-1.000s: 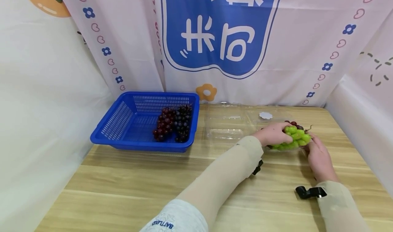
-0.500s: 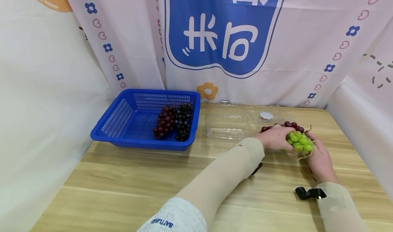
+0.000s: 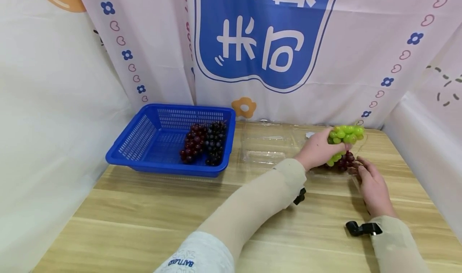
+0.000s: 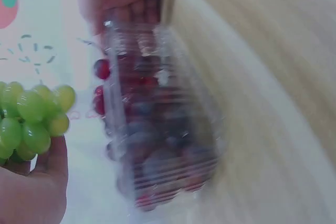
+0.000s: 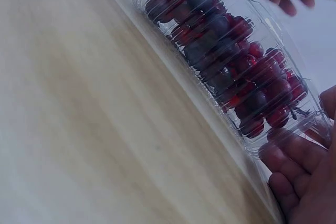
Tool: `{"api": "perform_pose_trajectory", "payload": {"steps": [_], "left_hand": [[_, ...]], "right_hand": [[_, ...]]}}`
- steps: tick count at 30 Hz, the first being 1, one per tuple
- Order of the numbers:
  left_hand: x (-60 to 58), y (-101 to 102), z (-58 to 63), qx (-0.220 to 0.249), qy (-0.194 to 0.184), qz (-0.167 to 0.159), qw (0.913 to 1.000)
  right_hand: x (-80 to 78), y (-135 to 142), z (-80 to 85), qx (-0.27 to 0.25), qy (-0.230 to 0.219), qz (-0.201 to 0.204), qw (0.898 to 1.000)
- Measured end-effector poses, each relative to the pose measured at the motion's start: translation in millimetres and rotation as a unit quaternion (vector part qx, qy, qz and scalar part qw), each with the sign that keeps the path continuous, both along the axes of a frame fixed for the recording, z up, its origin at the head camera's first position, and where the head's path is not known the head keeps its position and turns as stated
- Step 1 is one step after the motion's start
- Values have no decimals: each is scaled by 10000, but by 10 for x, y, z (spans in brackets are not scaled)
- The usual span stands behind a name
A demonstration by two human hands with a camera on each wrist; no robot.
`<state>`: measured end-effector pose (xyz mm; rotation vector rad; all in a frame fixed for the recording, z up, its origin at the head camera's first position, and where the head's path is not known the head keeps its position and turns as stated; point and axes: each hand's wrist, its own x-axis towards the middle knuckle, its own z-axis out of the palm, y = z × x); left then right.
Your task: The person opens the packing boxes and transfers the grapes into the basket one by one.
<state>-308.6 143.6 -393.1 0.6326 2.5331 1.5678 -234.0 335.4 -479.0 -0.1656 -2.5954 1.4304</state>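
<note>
In the head view my left hand [image 3: 319, 147] holds a bunch of green grapes [image 3: 346, 134] above a clear plastic box [image 5: 210, 85] at the table's right. Dark red grapes [image 5: 247, 69] fill that box. The lower end of the green bunch hangs close over them; the head view does not settle whether they touch. At the box's right end my right hand [image 3: 375, 188] grips the plastic edge, fingers [image 5: 296, 163] below and thumb above. The green bunch [image 4: 34, 119] appears beside the box in the left wrist view, which is blurred.
A blue basket [image 3: 169, 169] at the back left contains a red bunch [image 3: 193, 142] and a black bunch [image 3: 215, 142] of grapes. Clear plastic packaging [image 3: 267, 144] lies between basket and box. A printed cloth [image 3: 223, 92] hangs behind the table.
The green bunch lay low over the box, then swung to the right. Now my left hand has raised it up and back, exposing more red grapes. My right hand stays at the box's end.
</note>
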Motion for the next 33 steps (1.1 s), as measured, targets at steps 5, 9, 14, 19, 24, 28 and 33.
{"api": "perform_pose_trajectory", "payload": {"steps": [5, 9, 14, 19, 24, 28, 33], "left_hand": [[-20, -176, 180, 1553, -690, -517, 9841], [-66, -345, 326, 3071, -1526, -950, 9345], [-97, -591, 547, 3631, -1714, -997, 9104], [-150, -824, 736, 3572, -1513, -741, 9187], [-209, -1132, 915, 2978, -1276, -332, 9455], [-279, -1433, 1050, 2551, -959, -182, 9620], [-377, -1878, 1153, 2364, -750, 128, 9687]], "right_hand": [[19, 2, -5, -22, 23, -18, 10000], [21, 13, -15, -77, -45, -23, 10000], [3, 34, -18, -156, -122, 18, 9998], [-7, 35, 1, -137, -94, -30, 9999], [-1, 23, 4, -2, -10, 32, 10000], [-2, 17, 2, -29, -55, -9, 10000], [-8, 12, -1, -77, -97, -12, 9999]]}}
